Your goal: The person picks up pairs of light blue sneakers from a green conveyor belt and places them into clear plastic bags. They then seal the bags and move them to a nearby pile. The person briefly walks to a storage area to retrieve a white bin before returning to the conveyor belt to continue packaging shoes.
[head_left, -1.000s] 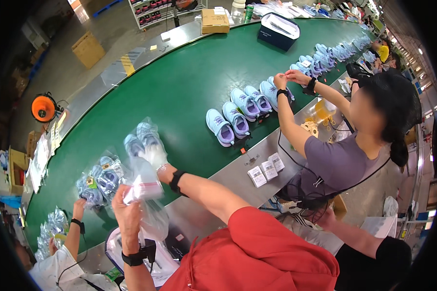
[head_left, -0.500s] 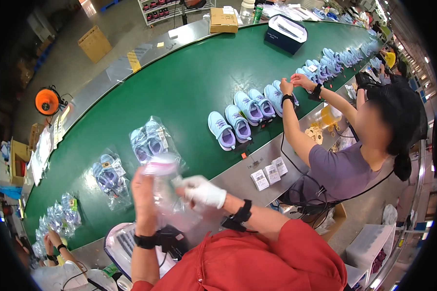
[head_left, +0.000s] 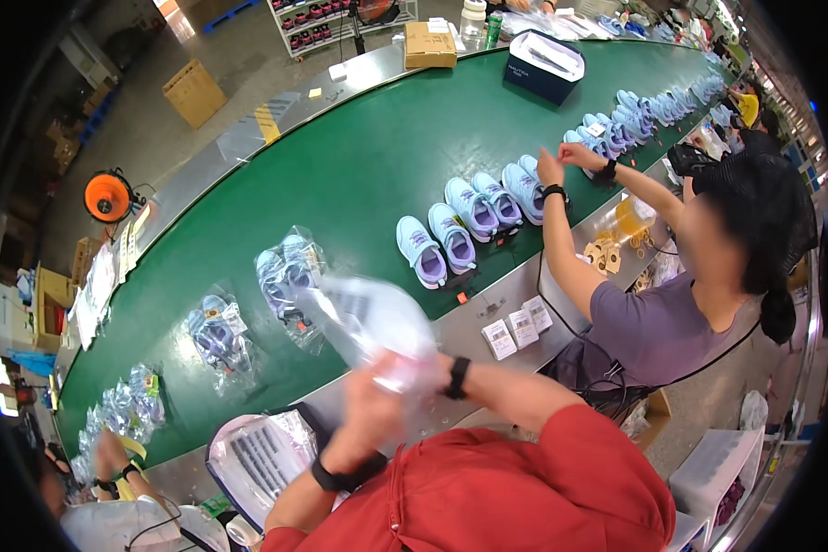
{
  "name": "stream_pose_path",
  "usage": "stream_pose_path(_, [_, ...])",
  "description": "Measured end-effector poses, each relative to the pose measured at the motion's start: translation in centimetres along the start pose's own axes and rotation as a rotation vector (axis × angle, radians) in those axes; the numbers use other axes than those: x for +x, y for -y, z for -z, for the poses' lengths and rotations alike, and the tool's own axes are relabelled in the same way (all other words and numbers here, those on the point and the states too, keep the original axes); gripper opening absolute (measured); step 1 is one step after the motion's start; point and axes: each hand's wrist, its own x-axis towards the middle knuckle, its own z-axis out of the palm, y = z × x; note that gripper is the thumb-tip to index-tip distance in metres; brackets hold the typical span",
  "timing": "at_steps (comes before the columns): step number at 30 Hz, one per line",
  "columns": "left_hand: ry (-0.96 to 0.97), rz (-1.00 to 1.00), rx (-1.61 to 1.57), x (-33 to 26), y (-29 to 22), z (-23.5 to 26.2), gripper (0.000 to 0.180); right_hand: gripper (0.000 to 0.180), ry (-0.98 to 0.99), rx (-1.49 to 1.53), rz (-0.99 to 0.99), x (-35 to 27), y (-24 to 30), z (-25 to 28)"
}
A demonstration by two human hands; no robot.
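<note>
Clear plastic bag [head_left: 363, 308], blurred by motion, stretches out over the belt's near edge from my hands. My left hand [head_left: 373, 409] is closed on the bag's near end, where a pinkish strip shows. My right hand [head_left: 425, 373] is at the same end, mostly covered by the plastic and smeared, so its fingers do not show. Just beyond the bag lies a pair of light blue shoes [head_left: 285, 276] in clear plastic. Another bagged pair [head_left: 216, 331] sits to its left. Unbagged light blue and lilac shoes [head_left: 423, 253] stand in a row to the right.
The green conveyor belt [head_left: 359, 156] curves across in front of me. An open box [head_left: 262, 451] of flat plastic bags is beside my left forearm. Co-workers flank me, one at right reaching to shoes [head_left: 524, 189]. Card stacks [head_left: 515, 331] lie on the metal edge. A dark shoebox [head_left: 543, 69] stands farther back.
The bag has swung from upright to stretched out away from me over the belt. Both hands have come together at its near end. My right hand's white glove no longer shows plainly.
</note>
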Motion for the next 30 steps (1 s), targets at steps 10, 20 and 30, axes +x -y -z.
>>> stream_pose_path(10, [-0.486,0.149,0.204,3.5,3.4,6.7,0.007,0.026,0.505,-1.452,0.166,-0.1,3.0,-1.4])
stream_pose_path(20, [-0.483,0.228,0.153,5.9,4.7,7.0,0.006,0.049,-0.163,-1.554,-0.010,2.8,12.3,13.6])
stream_pose_path(30, [-0.471,0.413,0.050,8.1,6.9,5.4,0.006,0.042,-0.224,-1.612,-0.136,5.0,4.7,18.2])
